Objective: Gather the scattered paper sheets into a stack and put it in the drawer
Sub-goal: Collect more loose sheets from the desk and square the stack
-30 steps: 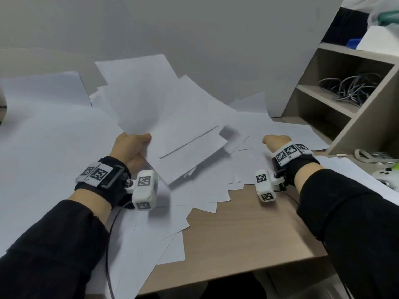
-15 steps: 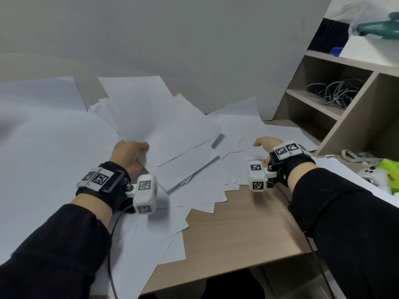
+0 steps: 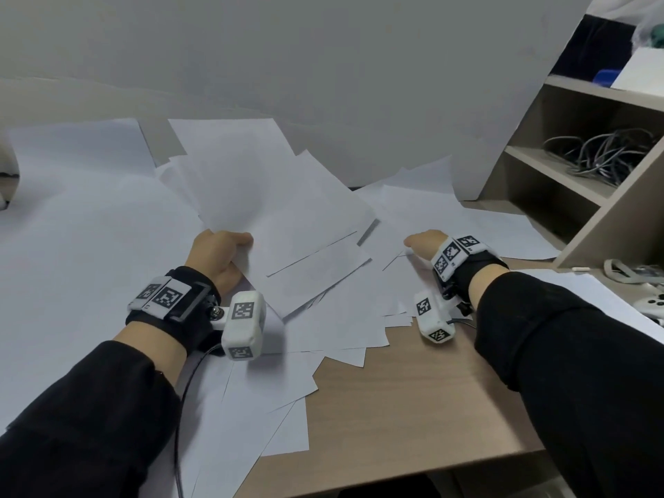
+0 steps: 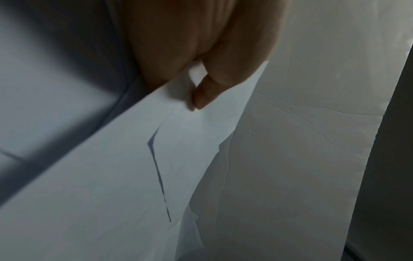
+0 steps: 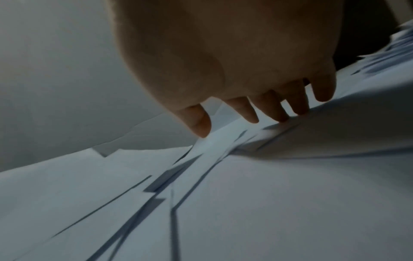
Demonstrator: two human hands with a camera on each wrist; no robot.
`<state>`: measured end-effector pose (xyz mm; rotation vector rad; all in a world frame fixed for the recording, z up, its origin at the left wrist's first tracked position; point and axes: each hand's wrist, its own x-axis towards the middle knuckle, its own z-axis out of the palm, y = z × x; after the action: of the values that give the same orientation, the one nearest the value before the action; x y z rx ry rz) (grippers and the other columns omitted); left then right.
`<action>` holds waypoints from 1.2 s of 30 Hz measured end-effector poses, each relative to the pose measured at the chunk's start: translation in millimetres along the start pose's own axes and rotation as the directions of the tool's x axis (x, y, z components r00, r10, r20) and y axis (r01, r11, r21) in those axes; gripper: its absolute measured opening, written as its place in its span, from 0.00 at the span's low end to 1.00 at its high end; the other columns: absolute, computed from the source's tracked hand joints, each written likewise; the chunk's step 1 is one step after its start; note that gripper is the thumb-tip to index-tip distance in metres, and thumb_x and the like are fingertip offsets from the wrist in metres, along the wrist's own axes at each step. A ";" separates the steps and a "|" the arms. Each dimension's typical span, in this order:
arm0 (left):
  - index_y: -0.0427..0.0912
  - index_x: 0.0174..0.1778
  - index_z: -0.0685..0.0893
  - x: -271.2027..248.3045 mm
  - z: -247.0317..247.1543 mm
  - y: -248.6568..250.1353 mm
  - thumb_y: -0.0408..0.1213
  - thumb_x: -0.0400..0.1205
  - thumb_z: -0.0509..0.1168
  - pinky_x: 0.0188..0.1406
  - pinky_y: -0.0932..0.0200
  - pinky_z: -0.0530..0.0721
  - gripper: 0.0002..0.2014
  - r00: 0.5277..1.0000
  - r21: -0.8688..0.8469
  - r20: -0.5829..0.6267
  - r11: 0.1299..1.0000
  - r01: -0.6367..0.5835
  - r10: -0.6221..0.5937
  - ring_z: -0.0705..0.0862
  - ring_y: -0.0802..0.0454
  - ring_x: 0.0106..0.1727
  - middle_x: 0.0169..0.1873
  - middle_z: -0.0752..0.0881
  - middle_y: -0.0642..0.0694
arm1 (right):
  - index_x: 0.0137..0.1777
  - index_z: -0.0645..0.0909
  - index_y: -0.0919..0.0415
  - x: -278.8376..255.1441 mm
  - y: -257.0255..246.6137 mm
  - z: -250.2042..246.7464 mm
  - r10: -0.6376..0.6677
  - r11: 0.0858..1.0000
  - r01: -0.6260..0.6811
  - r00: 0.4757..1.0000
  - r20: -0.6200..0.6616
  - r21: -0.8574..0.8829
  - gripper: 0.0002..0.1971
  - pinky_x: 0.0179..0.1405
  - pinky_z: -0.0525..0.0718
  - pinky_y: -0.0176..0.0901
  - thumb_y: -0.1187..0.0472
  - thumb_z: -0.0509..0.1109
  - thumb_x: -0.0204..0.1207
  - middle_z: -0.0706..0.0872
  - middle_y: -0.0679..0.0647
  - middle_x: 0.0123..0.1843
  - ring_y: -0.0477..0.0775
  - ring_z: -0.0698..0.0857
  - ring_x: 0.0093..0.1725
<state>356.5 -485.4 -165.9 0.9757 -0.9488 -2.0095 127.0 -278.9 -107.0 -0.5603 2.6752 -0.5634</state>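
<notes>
White paper sheets (image 3: 341, 310) lie scattered and overlapping across the wooden desk (image 3: 413, 400). My left hand (image 3: 219, 253) pinches the near edge of a bundle of several sheets (image 3: 251, 188) and holds it tilted up off the desk; the left wrist view shows the thumb (image 4: 205, 95) pressed on the bundle (image 4: 111, 176). My right hand (image 3: 424, 242) is open, its fingertips (image 5: 277, 114) pressing down on loose sheets (image 5: 245, 194) at the right of the pile. No drawer is in view.
A large white sheet (image 3: 72, 246) covers the desk's left side, and a white board (image 3: 323, 84) stands behind. A beige shelf unit (image 3: 589, 174) with tangled cables (image 3: 603, 152) stands at the right. A game controller (image 3: 650, 303) lies at the right edge.
My right hand has slid left and toward me over the loose sheets. The left hand keeps its hold on the raised bundle, which has sunk slightly.
</notes>
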 end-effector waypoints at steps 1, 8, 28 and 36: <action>0.37 0.59 0.84 -3.2 3.3 0.0 0.16 0.79 0.63 0.59 0.30 0.85 0.17 0.999 0.005 -0.032 1.000 0.003 -0.002 0.90 0.35 0.54 0.57 0.90 0.36 | 0.76 0.70 0.75 -4.1 -5.7 0.0 -0.003 1.000 0.003 1.000 0.014 -0.007 0.21 0.73 0.71 0.49 0.62 0.55 0.88 0.74 0.67 0.77 0.65 0.73 0.76; 0.36 0.57 0.84 -11.4 6.2 -4.3 0.16 0.79 0.64 0.60 0.31 0.86 0.16 0.999 0.078 0.032 0.997 0.000 -0.003 0.90 0.35 0.54 0.55 0.90 0.35 | 0.74 0.72 0.69 -12.4 -5.4 -0.7 -0.020 0.990 0.026 0.999 0.047 -0.140 0.27 0.65 0.76 0.50 0.52 0.67 0.81 0.77 0.64 0.73 0.66 0.78 0.70; 0.27 0.64 0.79 -29.9 2.6 11.8 0.25 0.86 0.63 0.29 0.53 0.88 0.11 0.999 0.047 -0.023 0.998 0.035 -0.034 0.85 0.51 0.23 0.37 0.81 0.40 | 0.67 0.71 0.60 -42.2 -30.0 11.6 0.111 0.808 -0.185 0.980 0.165 0.560 0.24 0.57 0.84 0.62 0.62 0.71 0.72 0.76 0.64 0.49 0.67 0.81 0.44; 0.30 0.64 0.83 -27.5 -12.7 20.6 0.24 0.84 0.65 0.42 0.40 0.92 0.13 0.995 -0.006 -0.088 0.999 0.039 -0.040 0.89 0.38 0.51 0.54 0.87 0.36 | 0.60 0.77 0.64 -44.9 -53.3 13.6 0.043 0.958 -0.079 0.990 0.132 0.275 0.16 0.43 0.78 0.46 0.55 0.70 0.78 0.77 0.60 0.55 0.61 0.81 0.43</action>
<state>385.6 -476.8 -145.5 1.0794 -0.8837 -1.9828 187.3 -308.1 -83.8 -0.4159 2.4290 -0.8417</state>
